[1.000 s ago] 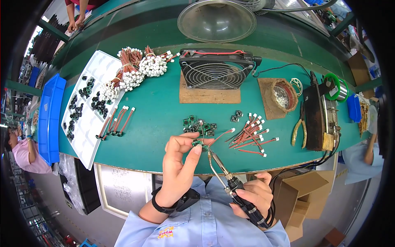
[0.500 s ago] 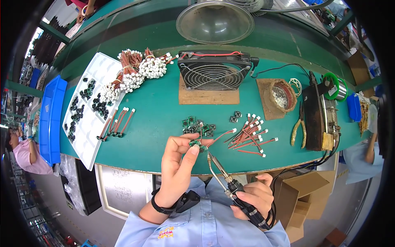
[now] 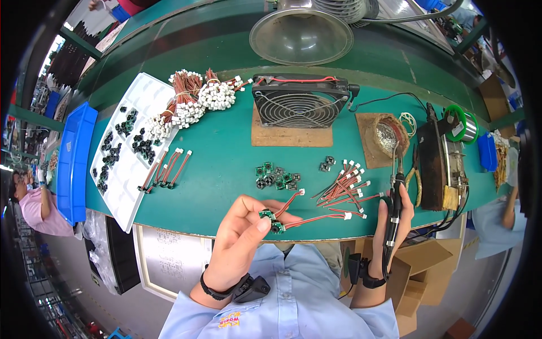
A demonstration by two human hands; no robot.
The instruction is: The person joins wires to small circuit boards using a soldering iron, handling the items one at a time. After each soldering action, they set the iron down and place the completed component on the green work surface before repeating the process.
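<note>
Near the front edge of the bench, my left hand [image 3: 241, 240] pinches two small green circuit boards [image 3: 276, 227] between thumb and fingers. Red and dark wires with white plugs [image 3: 347, 215] trail from them to the right. My right hand [image 3: 402, 217] is wrapped round a black soldering iron [image 3: 396, 195] with a thin metal tube along its shaft. The iron points away from me, its tip at the near rim of a round cup [image 3: 405, 131] with shiny metallic contents. Loose boards [image 3: 278, 177] and several wire leads [image 3: 344, 186] lie between my hands and the fan.
A black fan [image 3: 300, 104] stands behind, under a metal lamp hood [image 3: 302, 37]. At left are a white tray [image 3: 129, 195] with small black parts, bundled leads [image 3: 189, 99] and a blue bin [image 3: 73, 164]. Pliers [image 3: 415, 179], a soldering station [image 3: 433, 164] and a solder spool [image 3: 464, 127] sit right.
My right hand has carried the soldering iron from the boards rightward and away to the cup. My left hand has lowered slightly and turned the boards, whose wires now point right.
</note>
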